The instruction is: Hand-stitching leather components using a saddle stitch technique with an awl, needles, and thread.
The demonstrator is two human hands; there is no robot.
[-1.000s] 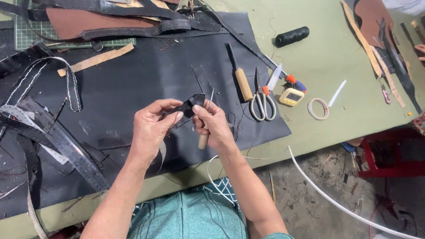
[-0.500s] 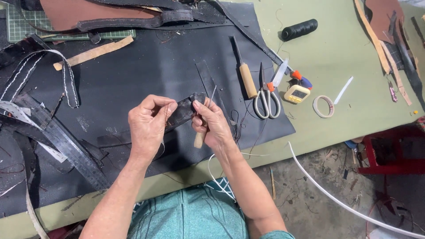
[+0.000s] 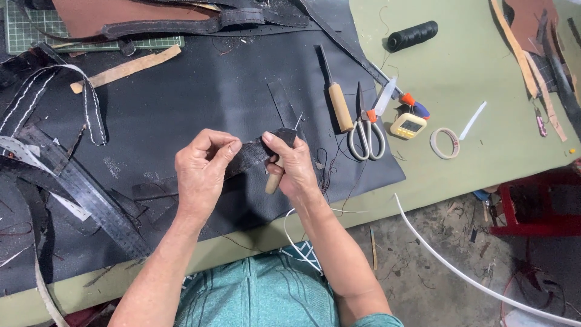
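Note:
My left hand (image 3: pixel 203 169) pinches one end of a short black leather strip (image 3: pixel 254 154) held just above the table. My right hand (image 3: pixel 290 166) grips the strip's other end with thumb and fingers. The same hand also holds a wooden-handled awl (image 3: pixel 273 180), whose thin metal point sticks up past the strip. Both hands hover over a large black leather sheet (image 3: pixel 200 85) spread on the green table (image 3: pixel 478 79).
To the right of my hands lie a second wooden-handled awl (image 3: pixel 339 103), scissors (image 3: pixel 365 133), a small yellow tape measure (image 3: pixel 407 125), a tape ring (image 3: pixel 445 143) and a black thread spool (image 3: pixel 413 35). Black straps (image 3: pixel 66 175) pile at the left. A white cord (image 3: pixel 460 272) trails over the floor.
The strip has been drawn out straighter between my hands, which have spread slightly apart. The camera view has shifted a little.

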